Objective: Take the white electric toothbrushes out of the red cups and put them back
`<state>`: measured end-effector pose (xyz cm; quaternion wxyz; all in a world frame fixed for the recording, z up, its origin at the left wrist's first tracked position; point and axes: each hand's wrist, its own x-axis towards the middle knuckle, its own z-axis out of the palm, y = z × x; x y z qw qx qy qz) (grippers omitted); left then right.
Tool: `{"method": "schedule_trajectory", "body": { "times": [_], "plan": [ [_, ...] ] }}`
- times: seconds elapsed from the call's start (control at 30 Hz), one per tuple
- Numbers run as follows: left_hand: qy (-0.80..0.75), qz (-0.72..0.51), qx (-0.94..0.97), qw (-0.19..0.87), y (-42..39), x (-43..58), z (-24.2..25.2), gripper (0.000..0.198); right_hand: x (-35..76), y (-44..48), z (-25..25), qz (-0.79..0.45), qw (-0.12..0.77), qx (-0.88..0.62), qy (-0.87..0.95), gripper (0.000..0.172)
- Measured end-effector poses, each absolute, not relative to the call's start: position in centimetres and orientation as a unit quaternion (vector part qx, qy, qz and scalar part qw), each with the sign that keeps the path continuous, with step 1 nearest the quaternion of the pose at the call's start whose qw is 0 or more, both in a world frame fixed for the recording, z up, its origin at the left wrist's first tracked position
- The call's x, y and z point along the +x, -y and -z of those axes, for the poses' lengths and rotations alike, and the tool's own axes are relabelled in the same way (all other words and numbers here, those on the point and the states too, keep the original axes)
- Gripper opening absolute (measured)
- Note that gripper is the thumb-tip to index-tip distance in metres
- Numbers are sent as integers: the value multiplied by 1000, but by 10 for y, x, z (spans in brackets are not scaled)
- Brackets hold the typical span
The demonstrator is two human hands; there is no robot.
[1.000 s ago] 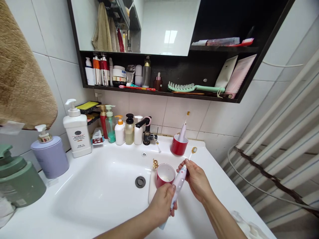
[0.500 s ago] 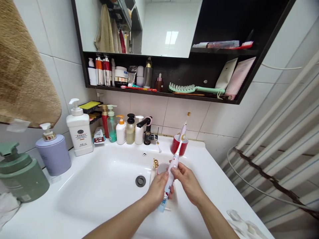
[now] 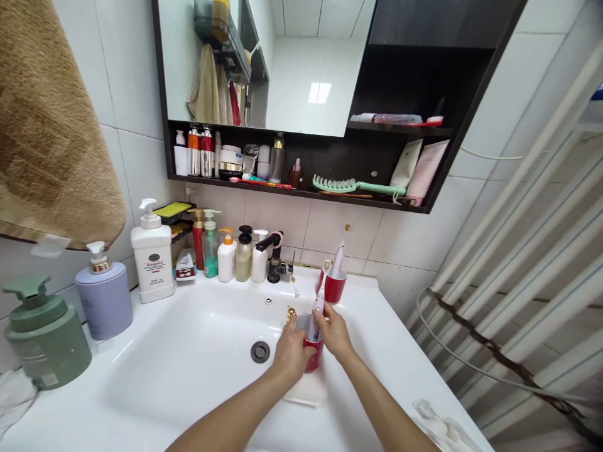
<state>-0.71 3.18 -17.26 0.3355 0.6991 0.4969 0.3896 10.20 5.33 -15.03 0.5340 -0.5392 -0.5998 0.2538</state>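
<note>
My left hand [image 3: 291, 353] is wrapped round the side of a red cup [image 3: 313, 358] with a pale inside, low on the right side of the sink. In my right hand [image 3: 335, 329] is a pale pink electric toothbrush [image 3: 319, 304], held upright with its lower end inside that cup. Behind it, on the sink's back right rim, a second red cup [image 3: 335, 289] holds another pale pink toothbrush [image 3: 337, 260]. A flat pale item [image 3: 307, 392] lies beneath the held cup. A small gold object [image 3: 291, 312] shows beside my left fingertips.
Black faucet [image 3: 276, 267] at the sink's back. Several pump bottles line the back and left, including a white one [image 3: 153, 267] and a purple one [image 3: 104, 301]. A dark cabinet [image 3: 301, 196] hangs above. Crumpled pale material [image 3: 440, 427] lies on the right counter.
My left hand has let go of the toothbrush and taken hold of the red cup. My right hand has lowered the toothbrush's handle into the cup. The view has shifted slightly.
</note>
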Motion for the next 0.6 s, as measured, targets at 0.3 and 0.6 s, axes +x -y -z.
{"method": "schedule_trajectory", "body": {
  "times": [0.3,0.6],
  "plan": [
    [-394,-413,774,275,-47,60,139,11,170,-54,118,-188,546,-578,577,33],
    [-416,-348,800,256,-99,138,116,15,243,-116,106,-65,532,-650,539,33]
  ]
}}
